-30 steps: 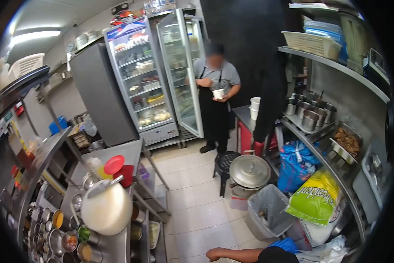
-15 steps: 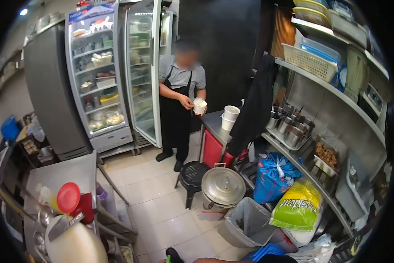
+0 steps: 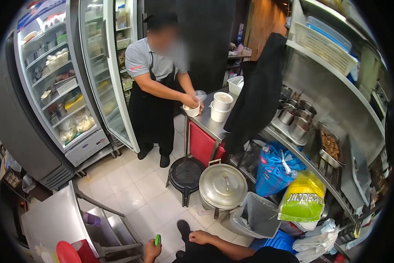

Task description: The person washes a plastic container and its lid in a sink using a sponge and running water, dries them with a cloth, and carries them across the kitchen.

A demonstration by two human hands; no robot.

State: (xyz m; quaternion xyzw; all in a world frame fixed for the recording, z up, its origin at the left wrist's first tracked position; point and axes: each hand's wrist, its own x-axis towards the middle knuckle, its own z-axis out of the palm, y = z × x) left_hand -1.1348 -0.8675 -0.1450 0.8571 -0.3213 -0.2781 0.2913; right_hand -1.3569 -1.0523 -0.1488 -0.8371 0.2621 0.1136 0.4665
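Note:
At the bottom of the view, my left hand (image 3: 152, 250) is closed round a small bright green object (image 3: 158, 239); its kind is too small to tell. My right hand (image 3: 199, 237) is held in front of my dark clothing with its fingers curled in. Whatever may be inside those fingers is hidden. Between and beyond my hands lies the pale tiled floor (image 3: 135, 195), with one dark shoe (image 3: 183, 228) on it. Neither hand touches the furniture.
A co-worker (image 3: 155, 87) stands at a steel counter, hands on a white tub (image 3: 191, 110) and a clear lid (image 3: 200, 96). A lidded pot (image 3: 223, 186), black stool (image 3: 186, 175) and bin (image 3: 256, 215) stand ahead right. A steel table (image 3: 52, 219) is at left; a fridge door (image 3: 113, 87) hangs open.
My view has moved closer to the counter, and both my hands have come further into view. The co-worker has leaned over the counter and brought the tub down to it.

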